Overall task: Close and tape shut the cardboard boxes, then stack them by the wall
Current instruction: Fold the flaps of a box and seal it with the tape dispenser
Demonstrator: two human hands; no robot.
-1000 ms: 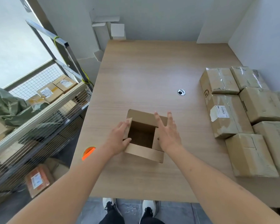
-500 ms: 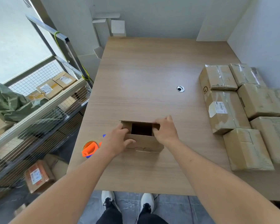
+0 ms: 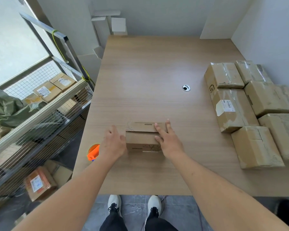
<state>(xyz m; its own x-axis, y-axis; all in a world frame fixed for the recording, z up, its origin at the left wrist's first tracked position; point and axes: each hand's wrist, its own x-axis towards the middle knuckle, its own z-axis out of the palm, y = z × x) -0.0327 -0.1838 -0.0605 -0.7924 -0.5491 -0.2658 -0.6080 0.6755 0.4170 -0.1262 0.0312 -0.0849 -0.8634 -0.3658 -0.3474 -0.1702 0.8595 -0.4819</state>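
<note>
Item: small cardboard box, on the table near its front edge; all places below are given relative to this box.

Change: a second ago the box stood with its top open and the dark interior showing between raised flaps. Half a second ago only a narrow opening was left. Now no opening shows; the top flaps lie folded down, with a seam running across the top. Judgement: the closing step looks done or nearly so, taping is not yet done, and stacking remains.

Left hand: against the box's left side, fingers fairly straight, pressing or steadying; its grip is loose and encloses nothing.

Right hand: laid over the box's top right, fingers extended flat across the far flap, holding it down by pressure; its grip is spread, curled round nothing.

Tape dispenser: orange, just beyond the left hand, at the table's left edge, partly hidden by the forearm.

Taped boxes: grouped well to the right of the box, beside the wall.
</note>
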